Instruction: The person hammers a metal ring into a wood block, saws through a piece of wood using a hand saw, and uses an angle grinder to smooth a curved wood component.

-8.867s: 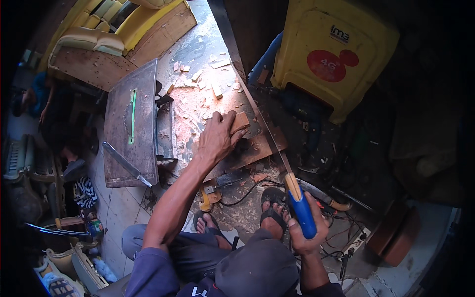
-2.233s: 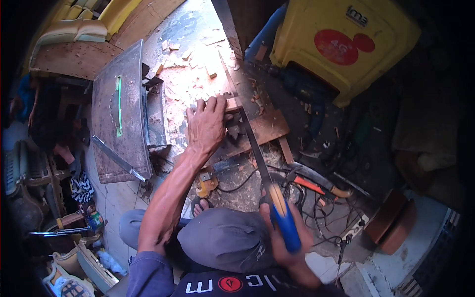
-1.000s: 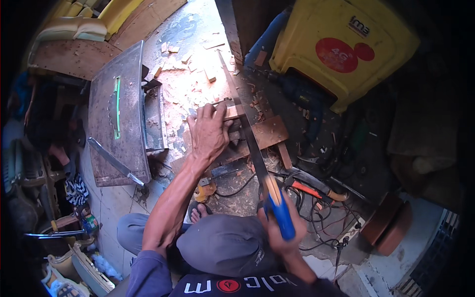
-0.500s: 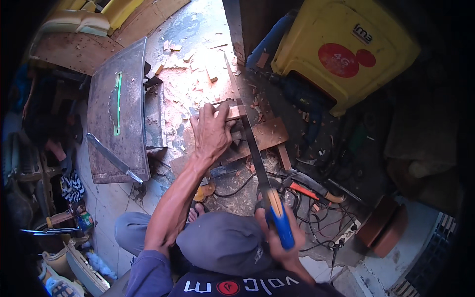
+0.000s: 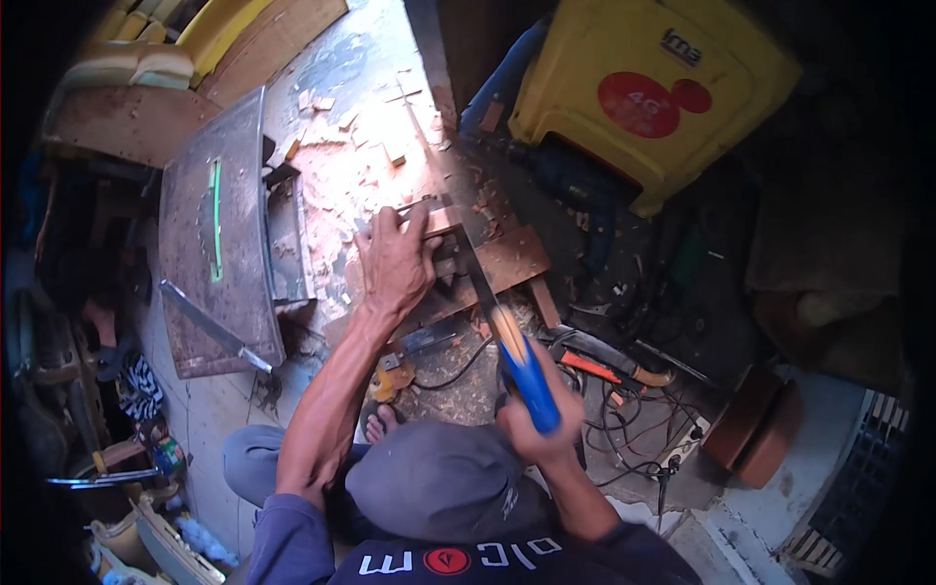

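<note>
My left hand [image 5: 398,263] grips a small reddish wooden block [image 5: 439,220] over a wooden board [image 5: 512,252] on the dusty floor. My right hand [image 5: 546,417] is closed on the blue and wooden handle [image 5: 526,380] of a long hand saw, slightly blurred. Its blade [image 5: 479,272] runs away from me across the block's right end, beside my left fingers; its far part is faint in the glare. Dark metal pieces under the block are too shaded to make out. Wood chips and pale sawdust [image 5: 346,175] lie beyond my left hand.
A table saw plate [image 5: 214,312] stands left, a yellow plastic stool [image 5: 721,68] upper right. A drill [image 5: 575,185], knife [image 5: 643,366], cables and power strip [image 5: 684,447] lie right. Upholstered furniture [image 5: 156,68] is upper left; someone's dark-clothed legs [image 5: 102,244] are at far left.
The saw handle and my right hand have moved forward and up along the cut since half a second ago. Earlier the saw moved similarly, while my left hand stayed around the block.
</note>
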{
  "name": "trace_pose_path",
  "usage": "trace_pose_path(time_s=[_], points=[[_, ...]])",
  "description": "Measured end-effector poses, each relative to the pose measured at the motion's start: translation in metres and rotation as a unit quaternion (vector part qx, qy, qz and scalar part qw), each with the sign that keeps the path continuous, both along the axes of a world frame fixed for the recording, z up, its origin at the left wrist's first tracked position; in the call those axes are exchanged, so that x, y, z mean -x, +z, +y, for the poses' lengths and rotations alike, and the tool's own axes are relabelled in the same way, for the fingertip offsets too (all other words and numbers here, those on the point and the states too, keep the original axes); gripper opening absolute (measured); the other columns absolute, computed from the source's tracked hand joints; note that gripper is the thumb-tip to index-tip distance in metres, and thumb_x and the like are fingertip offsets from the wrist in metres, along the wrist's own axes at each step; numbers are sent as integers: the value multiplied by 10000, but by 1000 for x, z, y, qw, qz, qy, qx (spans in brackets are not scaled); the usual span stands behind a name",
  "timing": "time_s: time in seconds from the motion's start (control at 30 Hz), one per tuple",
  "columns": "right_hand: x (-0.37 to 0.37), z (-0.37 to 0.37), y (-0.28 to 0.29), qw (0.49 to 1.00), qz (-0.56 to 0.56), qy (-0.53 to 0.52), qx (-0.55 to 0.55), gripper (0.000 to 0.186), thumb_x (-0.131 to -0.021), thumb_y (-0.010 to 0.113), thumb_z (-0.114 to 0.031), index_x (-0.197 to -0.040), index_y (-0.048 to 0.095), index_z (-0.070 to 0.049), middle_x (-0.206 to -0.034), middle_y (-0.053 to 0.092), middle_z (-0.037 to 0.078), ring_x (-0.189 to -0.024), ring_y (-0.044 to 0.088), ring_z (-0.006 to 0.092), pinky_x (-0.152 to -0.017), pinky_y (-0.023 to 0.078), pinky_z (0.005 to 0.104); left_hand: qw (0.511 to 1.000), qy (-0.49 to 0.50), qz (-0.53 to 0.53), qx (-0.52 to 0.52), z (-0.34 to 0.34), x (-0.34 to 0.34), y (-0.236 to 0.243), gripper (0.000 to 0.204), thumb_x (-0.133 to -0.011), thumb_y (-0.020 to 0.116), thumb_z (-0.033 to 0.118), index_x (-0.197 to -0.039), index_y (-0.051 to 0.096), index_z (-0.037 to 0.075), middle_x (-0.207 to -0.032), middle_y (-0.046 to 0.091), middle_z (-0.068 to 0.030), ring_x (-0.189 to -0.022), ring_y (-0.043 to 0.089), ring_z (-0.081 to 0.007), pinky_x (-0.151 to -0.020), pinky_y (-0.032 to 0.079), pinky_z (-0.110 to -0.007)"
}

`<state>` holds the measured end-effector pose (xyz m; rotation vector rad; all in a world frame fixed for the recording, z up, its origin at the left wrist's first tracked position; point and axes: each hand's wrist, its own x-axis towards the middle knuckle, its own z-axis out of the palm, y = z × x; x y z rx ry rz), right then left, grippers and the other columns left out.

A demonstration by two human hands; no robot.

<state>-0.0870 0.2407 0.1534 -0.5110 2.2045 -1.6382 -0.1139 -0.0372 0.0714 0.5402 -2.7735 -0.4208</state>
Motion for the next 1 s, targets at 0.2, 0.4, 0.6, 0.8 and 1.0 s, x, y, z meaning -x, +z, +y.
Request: trace_pose_path(time_s=[0.2,0.4,0.6,0.8,1.0], points=[[-36,44,4,994,101,24,-35,660,-756,623,14,-1404,570,130,-1279,703,299,-1135,744,335,-939,588,357,999,3,-34,-6,-3,0,6,423,-921,731,226,-1321,632,131,-1004,505,-123,-963,513,-293,-822,334,-475],[2,-3,-3,998,-43,17,-51,680,-777,653,-16,-1447,570,71,-1061,738,178,-741,724,177,-702,572,287,999,-8,-33,-9,-5,1,6,345,-944,702,225,-1271,620,154,-1000,496,-130,-965,510,-288,-817,326,-472],[-23,28,1,999,15,-9,-47,702,-773,649,-5,-1464,547,74,-1093,761,200,-957,773,272,-940,586,327,1000,-10,-20,-22,-2,-4,6,312,-966,693,244,-1255,623,151,-971,480,-114,-963,504,-281,-821,336,-473],[-35,37,-19,993,106,0,-53,665,-816,663,-47,-1460,551,71,-1123,768,203,-973,782,294,-937,589,322,999,1,-22,-28,-2,1,14,429,-929,736,247,-1331,665,117,-988,514,-139,-949,526,-296,-815,359,-457],[2,-12,-15,1000,-5,-7,-29,667,-775,665,8,-1434,584,64,-833,703,82,-575,654,141,-602,566,293,999,-28,-12,-10,-4,1,13,459,-932,723,230,-1364,618,118,-992,514,-140,-942,527,-311,-797,365,-469]])
